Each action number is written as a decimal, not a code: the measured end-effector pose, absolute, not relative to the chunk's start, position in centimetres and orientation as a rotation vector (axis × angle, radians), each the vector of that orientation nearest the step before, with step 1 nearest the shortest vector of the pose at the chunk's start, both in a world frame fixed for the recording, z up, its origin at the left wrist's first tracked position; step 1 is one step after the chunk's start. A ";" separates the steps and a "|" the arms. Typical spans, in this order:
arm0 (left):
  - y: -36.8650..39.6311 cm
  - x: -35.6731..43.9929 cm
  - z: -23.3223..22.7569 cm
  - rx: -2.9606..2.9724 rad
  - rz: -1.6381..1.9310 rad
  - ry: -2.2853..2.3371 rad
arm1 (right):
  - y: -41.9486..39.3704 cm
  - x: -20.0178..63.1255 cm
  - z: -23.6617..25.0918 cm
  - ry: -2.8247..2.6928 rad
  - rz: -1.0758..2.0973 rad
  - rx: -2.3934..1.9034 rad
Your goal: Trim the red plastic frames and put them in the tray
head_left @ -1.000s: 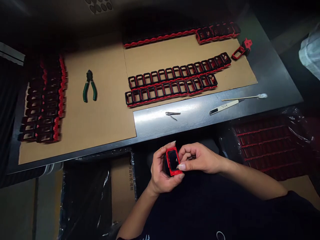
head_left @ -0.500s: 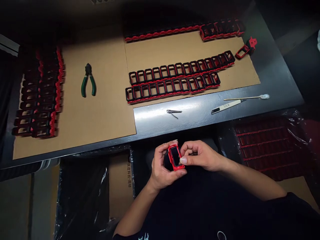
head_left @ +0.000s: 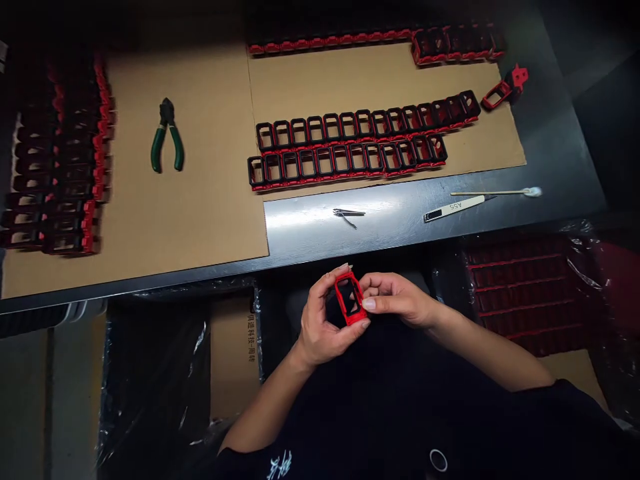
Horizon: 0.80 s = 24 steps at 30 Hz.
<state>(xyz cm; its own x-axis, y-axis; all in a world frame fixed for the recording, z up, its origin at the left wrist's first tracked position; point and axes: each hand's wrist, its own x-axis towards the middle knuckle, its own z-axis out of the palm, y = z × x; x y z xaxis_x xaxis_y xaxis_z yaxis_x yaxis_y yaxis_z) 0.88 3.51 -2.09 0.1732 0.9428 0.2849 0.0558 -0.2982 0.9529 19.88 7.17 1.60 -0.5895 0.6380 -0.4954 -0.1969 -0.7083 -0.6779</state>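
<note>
In front of my body, below the table's front edge, my left hand [head_left: 323,317] grips a small red and black rectangular frame [head_left: 356,316] by its two ends, thumb at the lower end and fingers at the upper. The frame's opening faces me, tilted a little. From the right side, my right hand [head_left: 393,300] pinches the frame's long edge, its thumb on the red rim and its other fingers curled behind. Nearest on the table lies a small nail clipper [head_left: 349,213] with its lever out.
Two rows of similar frames [head_left: 340,160] stand on cardboard [head_left: 210,220]; more are stacked at left and back. Green-handled cutting pliers [head_left: 167,137], tweezers marked A55 [head_left: 455,209] and a cotton-tipped stick [head_left: 500,193] lie on the table. A plastic-lined box of frames [head_left: 520,300] stands at right.
The frame has turned slightly in my hands, so its inner side shows more. Both hands have shifted a little up in view, and the whole view has moved slightly.
</note>
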 end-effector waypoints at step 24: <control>3.3 0.3 -1.9 1.353 1.211 0.977 | 6.8 19.1 1.9 -0.655 2.176 -1.024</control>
<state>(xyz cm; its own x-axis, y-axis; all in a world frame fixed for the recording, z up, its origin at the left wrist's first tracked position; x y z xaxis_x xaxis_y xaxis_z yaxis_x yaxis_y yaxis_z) 0.26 3.31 -1.92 0.1617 0.9755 0.1490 -0.0604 -0.1409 0.9882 19.14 6.82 1.94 -0.4936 0.7215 -0.4855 -0.3335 -0.6726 -0.6605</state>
